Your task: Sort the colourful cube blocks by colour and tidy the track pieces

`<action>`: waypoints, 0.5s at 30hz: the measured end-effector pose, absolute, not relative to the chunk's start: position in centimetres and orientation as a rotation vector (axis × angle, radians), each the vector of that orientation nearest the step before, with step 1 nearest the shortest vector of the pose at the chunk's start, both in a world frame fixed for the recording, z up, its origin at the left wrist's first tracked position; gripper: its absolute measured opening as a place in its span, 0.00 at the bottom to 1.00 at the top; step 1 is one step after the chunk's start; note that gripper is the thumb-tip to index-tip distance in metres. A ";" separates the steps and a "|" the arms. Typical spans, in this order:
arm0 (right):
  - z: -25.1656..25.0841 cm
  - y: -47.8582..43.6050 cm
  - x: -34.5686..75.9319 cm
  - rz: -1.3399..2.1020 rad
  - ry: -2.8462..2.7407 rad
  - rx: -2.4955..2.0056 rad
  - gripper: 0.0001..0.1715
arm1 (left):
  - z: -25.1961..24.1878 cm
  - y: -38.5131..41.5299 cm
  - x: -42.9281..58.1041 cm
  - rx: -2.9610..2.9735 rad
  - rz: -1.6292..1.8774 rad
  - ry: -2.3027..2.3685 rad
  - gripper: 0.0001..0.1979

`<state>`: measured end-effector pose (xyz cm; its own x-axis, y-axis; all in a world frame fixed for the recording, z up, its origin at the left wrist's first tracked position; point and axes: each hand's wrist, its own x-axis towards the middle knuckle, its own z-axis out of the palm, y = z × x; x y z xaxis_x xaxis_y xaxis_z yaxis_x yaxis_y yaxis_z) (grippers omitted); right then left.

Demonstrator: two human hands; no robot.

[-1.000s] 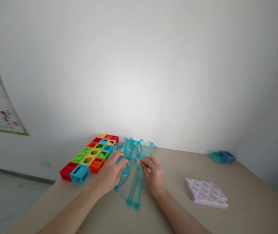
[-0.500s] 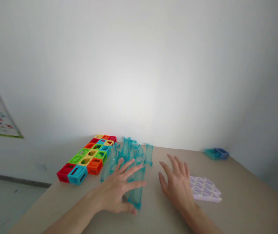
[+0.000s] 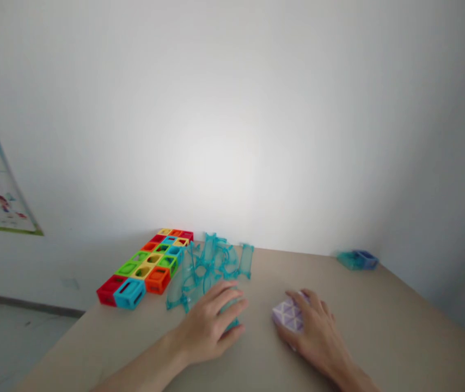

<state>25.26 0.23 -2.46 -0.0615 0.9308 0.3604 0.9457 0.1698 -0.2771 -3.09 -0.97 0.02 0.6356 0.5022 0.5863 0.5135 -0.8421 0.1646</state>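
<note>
My left hand (image 3: 212,326) is curled over a translucent teal track piece (image 3: 232,325), most of which its fingers and palm cover. Beyond it on the table lies a loose group of teal track pieces (image 3: 212,261), some straight and some curved. On the right, my right hand (image 3: 314,332) is closed around a flat lilac block (image 3: 289,314) with a white triangle pattern, thumb on the near side and fingers over the far side. Part of the block is hidden under this hand.
Rows of coloured open cubes (image 3: 146,261) stand at the table's left side. A blue open cube with a teal piece beside it (image 3: 357,259) sits at the back right. The table (image 3: 257,354) meets a white wall; a poster (image 3: 1,185) hangs at left.
My right hand has taken hold of the lilac block, which has shifted left and turned. My left hand's spread fingers have curled in over the teal track piece.
</note>
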 end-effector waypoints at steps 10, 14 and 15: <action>-1.4 -2.5 16.7 -0.051 -1.994 -0.815 0.56 | -0.7 -3.1 1.6 -2.787 -2.347 -1.805 0.20; -1.3 -1.5 15.6 0.271 -1.702 -0.858 0.53 | -0.6 -2.3 0.7 -2.451 -2.912 -1.792 0.20; -1.4 -1.1 15.7 0.414 -1.621 -0.863 0.47 | -0.6 -2.1 0.5 -2.343 -3.038 -1.764 0.21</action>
